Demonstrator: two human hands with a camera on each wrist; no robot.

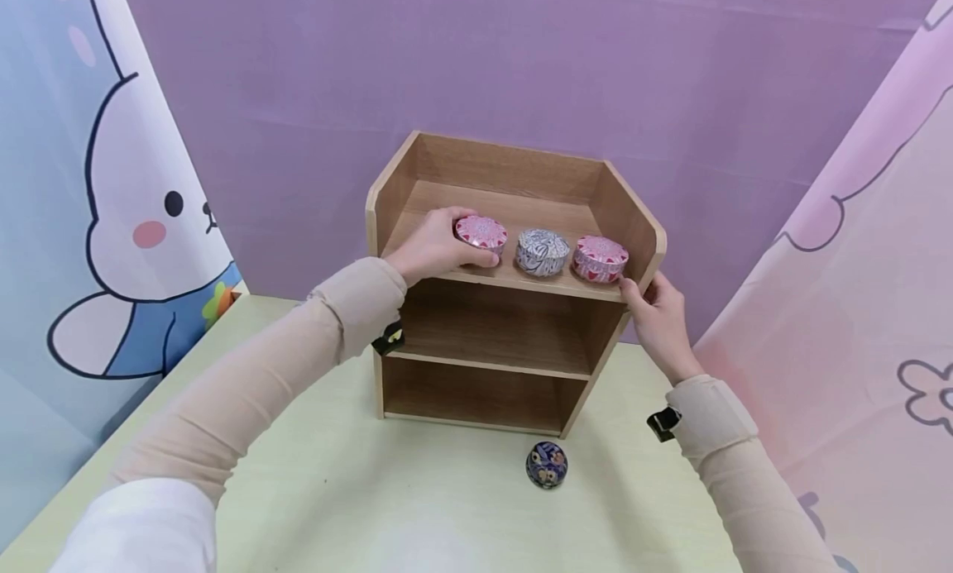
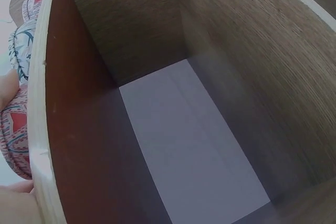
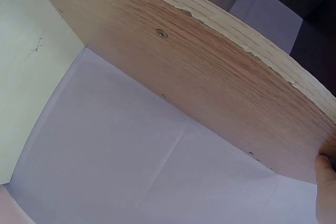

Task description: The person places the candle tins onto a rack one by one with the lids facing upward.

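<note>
My left hand (image 1: 441, 246) grips a round pink-and-red patterned tin (image 1: 482, 232) at the left of the wooden shelf unit's (image 1: 514, 286) top board, thumb in front and fingers behind. To its right are a grey-white tin with dark swirls (image 1: 542, 252) and a second pink-and-red tin (image 1: 600, 259). My right hand (image 1: 661, 321) holds the unit's right side panel near its front corner, thumb at the front edge. The left wrist view shows the gripped tin (image 2: 16, 135) at its left border; in the right wrist view part of the hand (image 3: 326, 190) touches the panel.
A dark blue flowered tin (image 1: 547, 465) lies on the pale table (image 1: 417, 490) before the unit. Below the top are two open compartments. A purple cloth (image 1: 521, 69) hangs behind, with printed curtains at the left (image 1: 134, 250) and right (image 1: 856, 308).
</note>
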